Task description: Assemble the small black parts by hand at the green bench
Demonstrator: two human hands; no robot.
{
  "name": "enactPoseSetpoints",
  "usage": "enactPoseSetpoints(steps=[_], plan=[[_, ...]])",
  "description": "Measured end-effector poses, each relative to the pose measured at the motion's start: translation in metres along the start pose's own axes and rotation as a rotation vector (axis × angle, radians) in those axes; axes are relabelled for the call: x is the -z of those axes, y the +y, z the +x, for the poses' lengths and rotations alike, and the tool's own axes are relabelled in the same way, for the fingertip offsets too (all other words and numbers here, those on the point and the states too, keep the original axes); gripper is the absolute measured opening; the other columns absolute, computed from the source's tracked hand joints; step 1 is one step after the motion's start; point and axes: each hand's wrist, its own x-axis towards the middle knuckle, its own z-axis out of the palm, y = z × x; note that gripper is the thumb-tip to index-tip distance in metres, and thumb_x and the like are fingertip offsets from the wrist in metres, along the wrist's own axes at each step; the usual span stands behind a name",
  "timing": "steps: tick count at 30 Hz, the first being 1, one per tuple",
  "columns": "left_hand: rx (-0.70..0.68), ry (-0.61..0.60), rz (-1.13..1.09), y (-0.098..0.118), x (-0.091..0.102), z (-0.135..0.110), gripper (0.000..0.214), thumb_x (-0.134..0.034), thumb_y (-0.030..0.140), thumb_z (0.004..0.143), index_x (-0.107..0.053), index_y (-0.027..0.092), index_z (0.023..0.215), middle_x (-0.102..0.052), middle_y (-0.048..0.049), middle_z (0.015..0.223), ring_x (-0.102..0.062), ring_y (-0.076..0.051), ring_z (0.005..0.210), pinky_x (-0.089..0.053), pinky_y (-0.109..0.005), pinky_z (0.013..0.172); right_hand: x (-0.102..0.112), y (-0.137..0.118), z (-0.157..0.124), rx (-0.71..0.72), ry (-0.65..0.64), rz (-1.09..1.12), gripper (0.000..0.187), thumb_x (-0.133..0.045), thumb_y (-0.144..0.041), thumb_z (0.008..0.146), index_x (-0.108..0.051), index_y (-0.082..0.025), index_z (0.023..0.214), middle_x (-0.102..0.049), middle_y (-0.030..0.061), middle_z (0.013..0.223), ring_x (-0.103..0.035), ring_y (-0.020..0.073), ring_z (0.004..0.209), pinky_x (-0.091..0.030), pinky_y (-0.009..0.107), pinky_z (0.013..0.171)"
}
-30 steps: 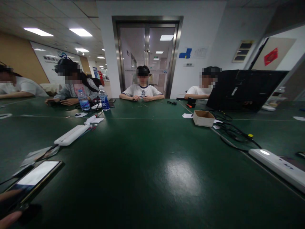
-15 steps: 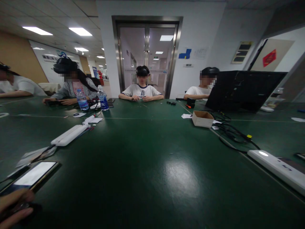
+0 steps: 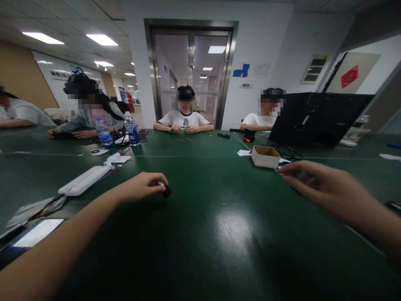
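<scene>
My left hand [image 3: 147, 186] is closed over the left-centre of the green table [image 3: 194, 234]. Between its thumb and fingers is a small dark object [image 3: 167, 192] with a pale, shiny part; its kind is too small to make out. On the right, my right hand [image 3: 316, 184] is in the air, slightly blurred, with fingers loosely bent and thumb a little apart. I see nothing held in it. Its fingertips are close to the small open cardboard box [image 3: 265, 161] and a white paper scrap beside it, though I cannot tell whether they touch the scrap.
A phone [image 3: 37, 234] with a lit screen and a white power strip [image 3: 84, 180] lie at left. Two water bottles [image 3: 131, 131] stand farther back. A black monitor [image 3: 319, 119] is at right. Several people in headsets sit around the table, one person [image 3: 185, 119] straight across.
My left hand has moved from beside the phone towards the table's middle, carrying the small dark object. My right hand has come into view from the right. The view has shifted slightly.
</scene>
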Motion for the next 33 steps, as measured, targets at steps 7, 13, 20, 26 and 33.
enactPoseSetpoints(steps=[7, 13, 20, 26, 33], plan=[[0.044, 0.082, -0.364, -0.013, -0.052, 0.128, 0.017, -0.066, 0.027, 0.076, -0.064, 0.015, 0.088, -0.069, -0.0069, 0.079, -0.065, -0.016, 0.067, -0.046, -0.023, 0.058, -0.169, -0.047, 0.097, -0.354, -0.427, 0.562, 0.024, -0.068, -0.015, 0.082, -0.063, -0.018, 0.105, -0.064, 0.0016, 0.077, -0.06, 0.0112, 0.054, -0.046, 0.017, 0.045], [-0.004, 0.39, -0.451, -0.034, -0.094, 0.168, 0.017, -0.065, 0.03, 0.081, -0.061, 0.014, 0.085, -0.063, -0.0022, 0.064, -0.059, -0.012, 0.058, -0.044, -0.022, 0.056, -0.235, -0.05, 0.126, -0.602, -0.216, 0.974, 0.025, -0.055, -0.019, 0.095, -0.05, -0.014, 0.119, -0.059, 0.0008, 0.074, -0.059, 0.0082, 0.048, -0.051, 0.016, 0.044], [-0.055, 0.368, -0.633, -0.026, -0.096, 0.167, 0.027, -0.068, 0.037, 0.079, -0.06, 0.013, 0.089, -0.064, -0.0031, 0.072, -0.062, -0.012, 0.06, -0.046, -0.021, 0.055, -0.241, -0.044, 0.133, -0.481, -0.305, 1.071, 0.018, -0.059, -0.011, 0.091, -0.056, -0.013, 0.108, -0.061, 0.0009, 0.073, -0.057, 0.0069, 0.046, -0.051, 0.013, 0.04], [-0.107, 0.347, -0.745, -0.013, -0.103, 0.168, 0.024, -0.066, 0.033, 0.082, -0.061, 0.014, 0.096, -0.066, -0.0041, 0.078, -0.065, -0.013, 0.069, -0.052, -0.023, 0.061, -0.242, -0.038, 0.131, -0.42, -0.224, 1.168, 0.016, -0.064, -0.012, 0.087, -0.06, -0.015, 0.103, -0.06, -0.001, 0.069, -0.059, 0.009, 0.049, -0.055, 0.018, 0.041], [0.022, 0.343, -0.784, -0.018, -0.098, 0.167, 0.017, -0.061, 0.028, 0.086, -0.062, 0.012, 0.092, -0.064, -0.0036, 0.068, -0.062, -0.011, 0.059, -0.049, -0.019, 0.056, -0.24, -0.041, 0.129, -0.384, -0.195, 1.139, 0.02, -0.06, -0.006, 0.085, -0.06, -0.015, 0.103, -0.055, -0.0027, 0.068, -0.058, 0.008, 0.047, -0.055, 0.017, 0.041]])
